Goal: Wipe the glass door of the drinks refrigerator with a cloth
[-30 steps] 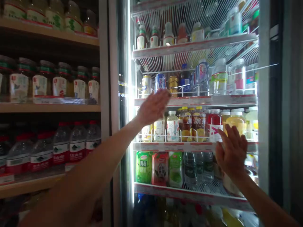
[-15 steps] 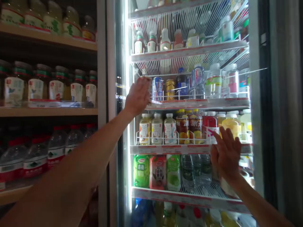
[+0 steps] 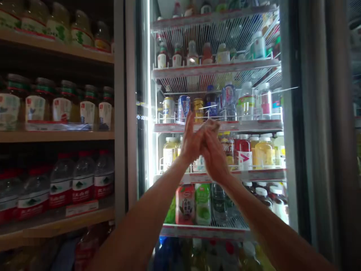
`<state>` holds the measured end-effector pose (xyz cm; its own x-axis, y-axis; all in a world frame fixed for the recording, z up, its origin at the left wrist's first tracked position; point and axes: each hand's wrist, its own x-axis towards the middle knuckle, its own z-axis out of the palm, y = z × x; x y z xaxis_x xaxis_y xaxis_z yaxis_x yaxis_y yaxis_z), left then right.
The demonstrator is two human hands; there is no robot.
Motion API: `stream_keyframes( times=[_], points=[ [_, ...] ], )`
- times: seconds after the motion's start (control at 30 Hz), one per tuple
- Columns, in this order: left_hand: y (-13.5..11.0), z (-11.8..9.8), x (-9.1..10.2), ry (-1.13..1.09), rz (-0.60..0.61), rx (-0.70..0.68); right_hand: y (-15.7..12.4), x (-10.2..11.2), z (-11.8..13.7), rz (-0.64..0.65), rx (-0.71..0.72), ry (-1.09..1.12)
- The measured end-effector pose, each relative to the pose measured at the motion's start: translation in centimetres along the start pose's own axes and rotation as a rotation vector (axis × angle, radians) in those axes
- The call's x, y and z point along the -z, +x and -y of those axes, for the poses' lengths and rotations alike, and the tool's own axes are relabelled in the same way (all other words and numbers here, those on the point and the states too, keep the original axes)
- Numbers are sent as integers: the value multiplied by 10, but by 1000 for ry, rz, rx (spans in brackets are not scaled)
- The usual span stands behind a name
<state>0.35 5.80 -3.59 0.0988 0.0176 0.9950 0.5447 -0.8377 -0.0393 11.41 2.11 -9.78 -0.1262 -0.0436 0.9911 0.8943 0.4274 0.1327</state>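
Note:
My left hand (image 3: 193, 143) and my right hand (image 3: 216, 156) meet in front of the fridge's glass door (image 3: 175, 207). A small, crumpled pale cloth (image 3: 212, 125) shows at their fingertips, blurred and partly covered. One left finger points up while the others bend toward the right hand. The right hand's fingers lie close together against the left hand and the cloth. Behind the glass, near the hands, are a blue can (image 3: 184, 105), a gold can (image 3: 198, 107) and a red drink bottle (image 3: 243, 150).
Wooden shelves (image 3: 56, 136) with several bottles stand to the left, beside the grey fridge frame (image 3: 121, 113). Wire fridge shelves (image 3: 217, 69) hold several rows of drinks. A dark vertical frame edge (image 3: 299, 131) borders the fridge on the right.
My left hand has come down and right from the upper left of the glass. My right hand has moved left and up to meet it. The view has shifted slightly.

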Motion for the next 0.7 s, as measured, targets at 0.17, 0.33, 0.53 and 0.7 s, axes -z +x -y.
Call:
stream_keyframes(
  times=[0.17, 0.33, 0.53, 0.7],
  points=[
    [-23, 51, 52, 59, -162, 98, 48, -42, 31, 48, -20, -136],
    [-42, 74, 64, 494, 25, -19, 52, 13, -51, 13, -90, -274],
    [-41, 67, 58, 568, -2, -33, 46, 92, -173, -260, -455, -447],
    [-39, 66, 61, 578, 18, -33, 48, 30, -107, -69, -80, -413]
  ],
)
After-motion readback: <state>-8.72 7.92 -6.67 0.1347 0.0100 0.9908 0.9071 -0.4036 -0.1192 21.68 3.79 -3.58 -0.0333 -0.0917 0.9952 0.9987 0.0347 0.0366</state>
